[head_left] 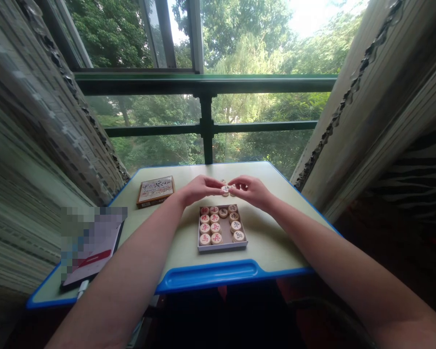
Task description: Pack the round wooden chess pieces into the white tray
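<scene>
A shallow white box on the desk holds several round wooden chess pieces with red and dark characters. Just beyond the box, my left hand and my right hand meet over the desk. Both pinch at a few wooden chess pieces between their fingertips. How many pieces each hand holds is hard to tell.
The box lid lies at the far left of the pale desk with its blue rim. A phone or booklet sits at the near left edge. A window railing stands behind the desk, curtains on both sides.
</scene>
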`<state>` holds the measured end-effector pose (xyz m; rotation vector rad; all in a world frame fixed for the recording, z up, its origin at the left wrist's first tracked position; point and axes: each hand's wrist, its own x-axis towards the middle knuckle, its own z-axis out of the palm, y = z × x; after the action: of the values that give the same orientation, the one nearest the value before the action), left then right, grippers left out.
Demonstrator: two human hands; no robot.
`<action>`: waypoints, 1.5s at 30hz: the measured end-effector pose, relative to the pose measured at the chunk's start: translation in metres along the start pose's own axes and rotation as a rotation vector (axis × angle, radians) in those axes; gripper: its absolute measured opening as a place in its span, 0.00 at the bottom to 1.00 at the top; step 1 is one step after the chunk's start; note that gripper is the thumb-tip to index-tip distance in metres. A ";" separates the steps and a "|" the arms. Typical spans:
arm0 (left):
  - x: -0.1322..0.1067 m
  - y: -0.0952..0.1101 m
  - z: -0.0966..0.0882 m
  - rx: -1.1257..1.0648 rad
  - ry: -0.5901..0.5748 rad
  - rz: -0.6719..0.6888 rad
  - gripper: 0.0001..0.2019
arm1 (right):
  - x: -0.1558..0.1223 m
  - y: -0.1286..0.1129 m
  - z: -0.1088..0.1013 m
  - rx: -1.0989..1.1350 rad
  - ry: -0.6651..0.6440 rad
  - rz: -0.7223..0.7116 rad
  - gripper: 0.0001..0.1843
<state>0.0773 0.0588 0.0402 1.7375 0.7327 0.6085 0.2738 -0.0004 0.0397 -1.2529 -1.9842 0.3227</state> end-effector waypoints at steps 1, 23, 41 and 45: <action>0.000 0.000 -0.001 0.015 0.004 -0.004 0.18 | 0.000 0.000 0.000 -0.007 0.000 -0.019 0.15; 0.002 0.003 -0.004 0.141 0.120 -0.032 0.20 | -0.007 -0.023 -0.004 -0.283 -0.323 -0.073 0.10; 0.003 0.001 0.001 0.142 0.123 -0.045 0.16 | -0.003 -0.027 0.005 -0.312 -0.444 0.038 0.13; 0.004 -0.001 0.001 0.138 0.123 -0.041 0.15 | -0.005 -0.026 0.004 -0.286 -0.444 -0.002 0.11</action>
<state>0.0806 0.0614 0.0394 1.8187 0.9127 0.6535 0.2547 -0.0166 0.0496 -1.4506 -2.4771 0.3475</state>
